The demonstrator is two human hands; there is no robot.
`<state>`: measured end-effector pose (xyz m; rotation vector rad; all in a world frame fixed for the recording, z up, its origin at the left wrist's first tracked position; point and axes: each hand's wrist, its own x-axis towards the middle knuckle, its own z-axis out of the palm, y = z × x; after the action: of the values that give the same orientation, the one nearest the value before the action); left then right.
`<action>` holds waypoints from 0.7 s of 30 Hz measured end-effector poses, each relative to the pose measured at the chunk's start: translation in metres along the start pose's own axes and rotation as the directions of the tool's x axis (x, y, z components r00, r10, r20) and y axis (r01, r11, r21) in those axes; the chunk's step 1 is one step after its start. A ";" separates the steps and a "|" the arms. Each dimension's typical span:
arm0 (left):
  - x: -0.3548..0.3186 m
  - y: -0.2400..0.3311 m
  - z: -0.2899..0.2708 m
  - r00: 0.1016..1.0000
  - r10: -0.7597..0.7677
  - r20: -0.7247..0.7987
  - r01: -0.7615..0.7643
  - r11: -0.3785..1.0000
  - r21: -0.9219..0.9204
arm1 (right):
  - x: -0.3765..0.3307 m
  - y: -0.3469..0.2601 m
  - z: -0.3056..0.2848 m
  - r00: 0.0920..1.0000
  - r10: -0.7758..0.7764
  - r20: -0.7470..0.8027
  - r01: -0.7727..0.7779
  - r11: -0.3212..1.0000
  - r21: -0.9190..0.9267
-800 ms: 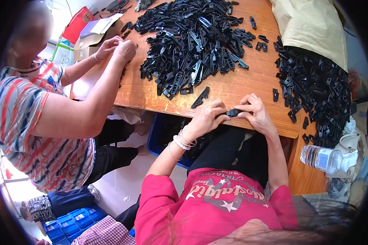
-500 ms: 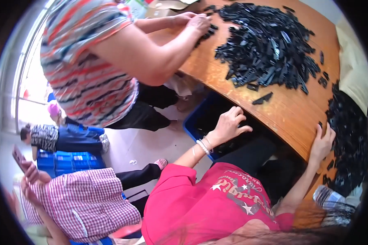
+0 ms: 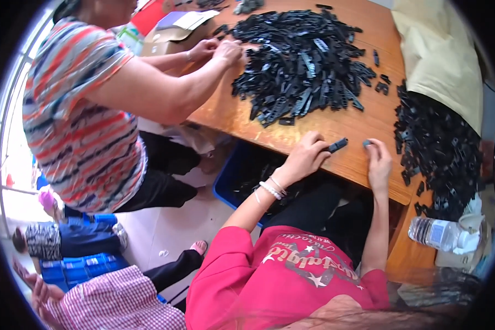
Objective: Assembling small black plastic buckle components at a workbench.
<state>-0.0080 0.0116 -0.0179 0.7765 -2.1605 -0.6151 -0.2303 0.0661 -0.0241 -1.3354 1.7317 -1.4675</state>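
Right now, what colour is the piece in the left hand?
The piece is black, showing best in the head view.

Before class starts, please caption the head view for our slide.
At a table heaped with black parts, the left hand holds a black piece, the right hand a smaller bit.

The heaped long black plastic pieces (image 3: 305, 66) lie on the brown wooden surface (image 3: 217, 116), left of the small black pieces (image 3: 443, 143); the blue plastic bin (image 3: 220, 184) stands below the surface's near edge.
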 end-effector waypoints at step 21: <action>-0.002 0.014 -0.027 0.972 0.006 0.234 0.004 0.999 -0.044 | 0.002 -0.025 0.010 0.830 -0.250 0.499 0.283 0.959 0.010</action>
<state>0.0098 0.0175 0.0064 0.7085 -2.3509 -0.7856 -0.2141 0.0613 -0.0037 -1.8581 1.3004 -1.0671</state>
